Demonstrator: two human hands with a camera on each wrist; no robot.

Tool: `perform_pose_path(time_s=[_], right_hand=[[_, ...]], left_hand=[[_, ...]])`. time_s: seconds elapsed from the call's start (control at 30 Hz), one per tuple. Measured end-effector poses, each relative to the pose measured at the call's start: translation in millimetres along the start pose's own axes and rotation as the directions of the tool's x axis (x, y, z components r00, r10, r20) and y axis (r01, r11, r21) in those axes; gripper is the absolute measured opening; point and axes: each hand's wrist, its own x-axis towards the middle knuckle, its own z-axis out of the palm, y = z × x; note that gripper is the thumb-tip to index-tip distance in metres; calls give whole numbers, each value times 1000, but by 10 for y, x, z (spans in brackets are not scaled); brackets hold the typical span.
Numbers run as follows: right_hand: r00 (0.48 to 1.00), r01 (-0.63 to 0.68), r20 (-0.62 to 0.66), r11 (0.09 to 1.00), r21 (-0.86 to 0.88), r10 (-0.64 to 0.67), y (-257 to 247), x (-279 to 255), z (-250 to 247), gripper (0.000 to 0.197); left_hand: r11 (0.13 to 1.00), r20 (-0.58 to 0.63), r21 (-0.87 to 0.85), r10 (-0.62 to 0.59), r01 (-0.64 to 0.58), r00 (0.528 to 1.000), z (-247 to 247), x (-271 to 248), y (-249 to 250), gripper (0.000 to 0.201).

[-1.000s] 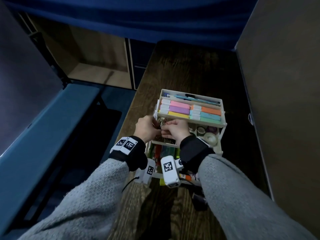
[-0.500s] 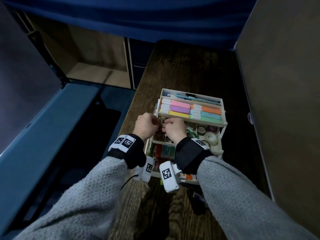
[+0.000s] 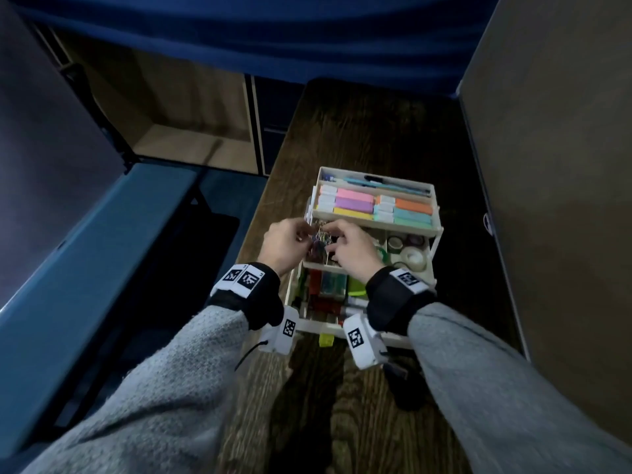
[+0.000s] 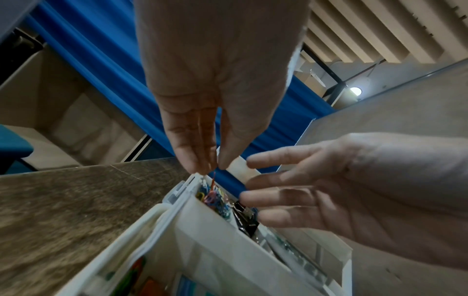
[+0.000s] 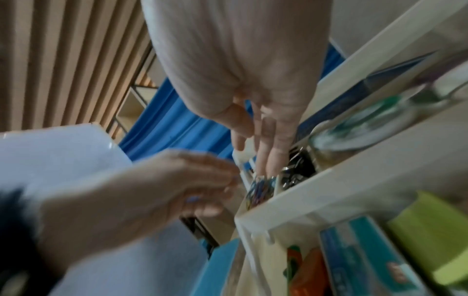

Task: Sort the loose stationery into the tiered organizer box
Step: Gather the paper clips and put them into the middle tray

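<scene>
The white tiered organizer (image 3: pixel 435 230) stands open on the dark wooden table. Both my hands hover over the left compartment of its middle tier, which holds coloured paper clips (image 3: pixel 319 241). My left hand (image 4: pixel 212 170) pinches a red paper clip (image 4: pixel 213 179) between thumb and fingertips just above the pile (image 4: pixel 214 197). My right hand (image 4: pixel 249 178) reaches in from the right, fingers straight and spread, holding nothing. In the right wrist view its fingertips (image 5: pixel 263 170) point down onto the clips (image 5: pixel 259 190). Black binder clips (image 4: pixel 244 216) fill the compartment beside them.
The top tier holds pastel highlighters (image 3: pixel 354 203) and pens (image 3: pixel 383 184); tape rolls (image 3: pixel 410 256) sit in the middle tier's right side. A grey partition (image 3: pixel 547 200) walls the right. The table's left edge (image 3: pixel 270 186) runs close beside the organizer.
Both hands have edged a little farther over the clip compartment and parted slightly, and a tangle of clips now shows between their fingertips.
</scene>
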Motion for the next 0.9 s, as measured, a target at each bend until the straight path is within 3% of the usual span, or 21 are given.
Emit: perform_pose_path(time_s=[0.17,0.27,0.33,0.43,0.53,0.6,0.7,0.8,0.9], right_hand=[[1000,16,-1,972,235,-17,383,-462,-449,28],[998,-38,-46,968,249,51,820,-883,-598,27],[996,-84,-7,991,102,85,1135,-1167,-546,29],[982,-77,136,934,-349,132,1571,-1486,-313,18],[965,-22,206,837,-547,160,1773,-1640,-35,40],[975,-9,174,802,-597,141,1790,-1666,103,47],[990,-3,108,777,-630,92,1761,-1717,246,34],[985,18,145,786,-618,91,1733,-1838,325,23],[982,-76,114,871,-485,150,1707,-1978,255,16]], left_hand=[[995,-85,26,94,-92,992,-42,-386,-214,8],[993,-118,45,111,-106,987,25,-786,-432,8],[986,-64,74,152,-147,986,145,-1072,-533,7],[948,97,166,258,-271,961,420,-1439,-608,8],[857,254,296,354,-421,900,751,-1627,-604,26],[808,348,382,323,-448,880,940,-1659,-564,42],[808,357,456,218,-373,908,1126,-1649,-504,52],[819,340,488,141,-303,930,1246,-1652,-466,49],[825,329,492,120,-278,937,1268,-1638,-466,31]])
